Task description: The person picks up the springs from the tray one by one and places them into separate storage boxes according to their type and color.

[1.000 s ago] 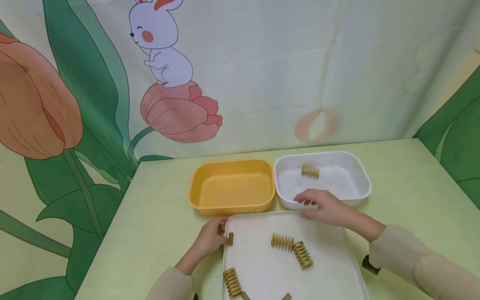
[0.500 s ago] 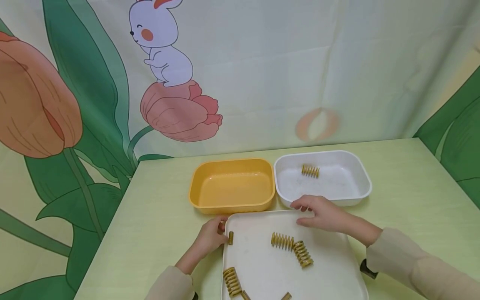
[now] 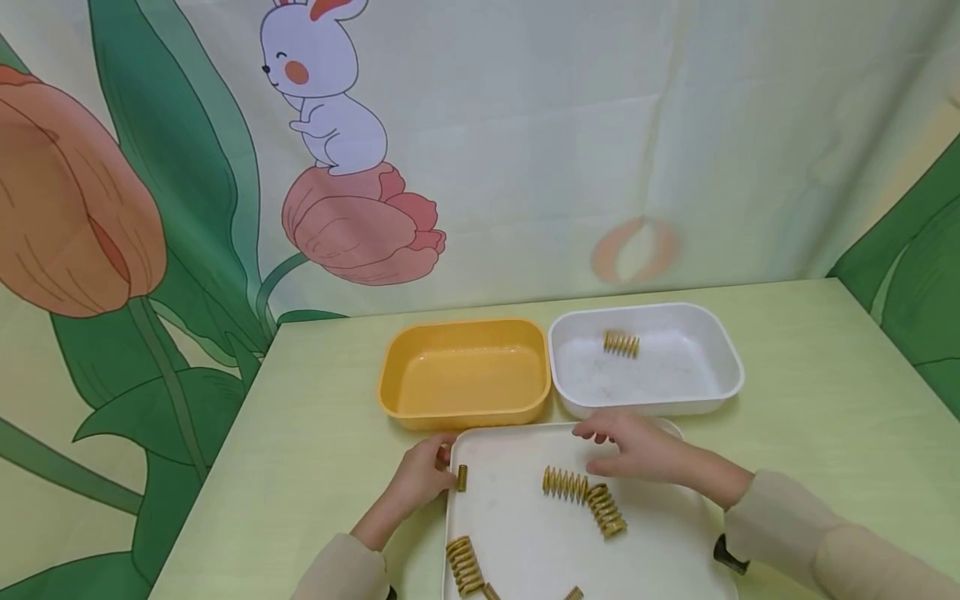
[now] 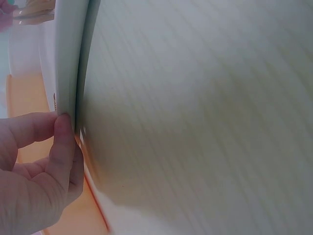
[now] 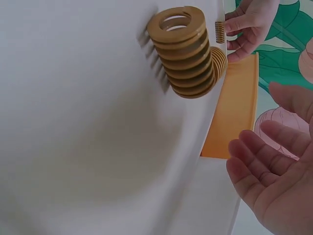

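My left hand (image 3: 417,478) pinches the left edge of the white tray (image 3: 517,550) between thumb and fingers, as the left wrist view shows at the tray rim (image 4: 68,58). Right by that thumb, inside the tray, stands a small gold spring (image 3: 462,478). Over the tray's far right part hovers my right hand (image 3: 637,448), fingers spread and holding nothing. Two larger springs, one lengthwise (image 3: 565,483) and one slanted (image 3: 606,511), lie end to end below its fingertips. In the right wrist view a thick coil spring (image 5: 182,54) sits beyond the open palm.
Behind the tray stand a yellow bin (image 3: 465,375) with nothing in it and a white bin (image 3: 675,358) holding one spring (image 3: 621,343). Another big spring (image 3: 465,567) and smaller ones lie at the tray's near side. A printed curtain (image 3: 510,150) hangs behind the table.
My right hand has drawn back from the white bin's front rim, toward me and slightly left, over the tray. The left hand stays at the tray edge.
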Available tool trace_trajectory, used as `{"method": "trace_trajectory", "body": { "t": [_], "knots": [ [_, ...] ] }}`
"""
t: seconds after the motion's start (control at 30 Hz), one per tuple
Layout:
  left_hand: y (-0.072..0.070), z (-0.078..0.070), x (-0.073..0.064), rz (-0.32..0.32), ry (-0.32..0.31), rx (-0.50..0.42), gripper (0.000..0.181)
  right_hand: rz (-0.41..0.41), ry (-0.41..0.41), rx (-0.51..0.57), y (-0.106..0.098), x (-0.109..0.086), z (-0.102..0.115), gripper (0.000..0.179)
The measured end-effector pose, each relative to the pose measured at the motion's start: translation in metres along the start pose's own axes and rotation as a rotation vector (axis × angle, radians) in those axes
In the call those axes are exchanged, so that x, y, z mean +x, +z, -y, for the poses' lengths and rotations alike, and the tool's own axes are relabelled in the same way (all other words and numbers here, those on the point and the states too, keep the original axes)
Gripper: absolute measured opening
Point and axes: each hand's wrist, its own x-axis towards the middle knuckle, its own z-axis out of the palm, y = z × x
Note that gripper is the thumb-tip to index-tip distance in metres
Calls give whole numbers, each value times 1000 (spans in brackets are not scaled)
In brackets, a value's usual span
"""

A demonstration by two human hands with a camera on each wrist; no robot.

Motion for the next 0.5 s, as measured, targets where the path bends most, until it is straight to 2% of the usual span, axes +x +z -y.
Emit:
{"method": "trace_trajectory", "body": {
  "t": [0.3,0.5],
  "knots": [
    [0,-1,-1,7,-7,-28,46,7,-23,33,10,0,0,38],
    [0,0,-1,10,-13,-41,48,35,1,44,17,0,1,39]
  ]
}}
